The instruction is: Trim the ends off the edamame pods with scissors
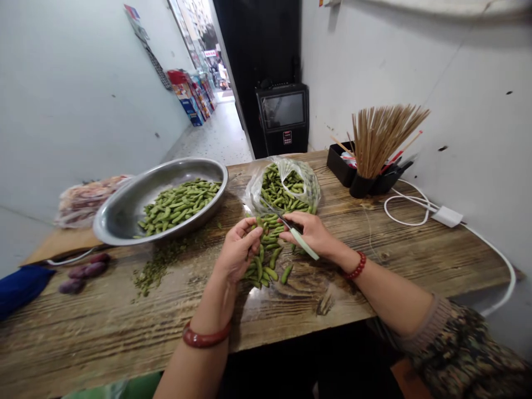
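My left hand (238, 249) is closed in a pinch on a green soybean pod (260, 223), its tip showing above the fingers. In my right hand (315, 231) is a pair of scissors (305, 244) with pale green handles, the dark blades pointing toward the pod. Loose pods (272, 258) lie on the wooden table below and between both hands. Just beyond them rests a clear plastic bag (254, 193) full of pods, its mouth open. A wide steel basin (120, 221) to the left holds a heap of pods (178, 204). Small green trimmings (155, 269) are scattered in front of the basin.
Several purple-red bulbs (85, 270) and a blue cloth (22, 288) are at the left. Behind the basin sits a bag of pale pink pieces (85, 202). Skewers (382, 138) stand in a black holder (362, 185) at right, near a white cable with an adapter (447, 216).
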`<state>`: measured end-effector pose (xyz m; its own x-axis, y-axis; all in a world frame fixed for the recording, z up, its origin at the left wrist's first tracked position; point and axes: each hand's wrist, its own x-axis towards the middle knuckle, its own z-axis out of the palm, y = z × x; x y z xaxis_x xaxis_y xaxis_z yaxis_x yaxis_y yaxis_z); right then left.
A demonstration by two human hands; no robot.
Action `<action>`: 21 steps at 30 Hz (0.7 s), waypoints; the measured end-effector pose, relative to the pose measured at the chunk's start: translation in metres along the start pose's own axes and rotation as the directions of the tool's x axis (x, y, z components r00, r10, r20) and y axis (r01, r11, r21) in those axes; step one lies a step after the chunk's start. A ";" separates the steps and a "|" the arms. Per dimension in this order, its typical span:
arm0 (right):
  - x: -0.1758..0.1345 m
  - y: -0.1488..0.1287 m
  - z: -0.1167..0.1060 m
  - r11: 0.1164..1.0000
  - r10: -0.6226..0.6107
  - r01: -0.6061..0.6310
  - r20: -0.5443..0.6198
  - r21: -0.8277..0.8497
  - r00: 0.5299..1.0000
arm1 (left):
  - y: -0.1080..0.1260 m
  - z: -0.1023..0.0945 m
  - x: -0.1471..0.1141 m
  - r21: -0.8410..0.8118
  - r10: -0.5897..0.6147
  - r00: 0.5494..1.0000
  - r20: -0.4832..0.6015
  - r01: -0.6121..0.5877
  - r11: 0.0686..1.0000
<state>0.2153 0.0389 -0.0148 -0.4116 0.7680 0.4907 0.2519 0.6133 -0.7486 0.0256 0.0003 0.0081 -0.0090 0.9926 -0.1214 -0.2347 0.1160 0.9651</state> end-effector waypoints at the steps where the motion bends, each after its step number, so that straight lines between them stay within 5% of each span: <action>1: 0.000 0.000 0.000 1.000 -0.008 0.008 0.008 -0.010 1.000 | 0.000 0.000 0.000 -0.004 -0.004 1.000 -0.008 0.004 1.000; 14: -0.004 -0.002 -0.004 0.989 -0.054 0.069 0.112 -0.131 0.992 | 0.000 -0.004 0.002 0.041 0.051 0.994 -0.095 -0.047 0.998; 21: -0.006 -0.005 -0.005 0.971 -0.065 0.103 0.179 -0.214 0.982 | -0.006 -0.006 0.005 0.192 0.140 0.989 -0.041 -0.130 0.973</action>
<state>0.2206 0.0323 -0.0119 -0.5768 0.6813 0.4508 0.3894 0.7144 -0.5814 0.0212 0.0041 0.0004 -0.0813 0.9967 0.0053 -0.0406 -0.0086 0.9991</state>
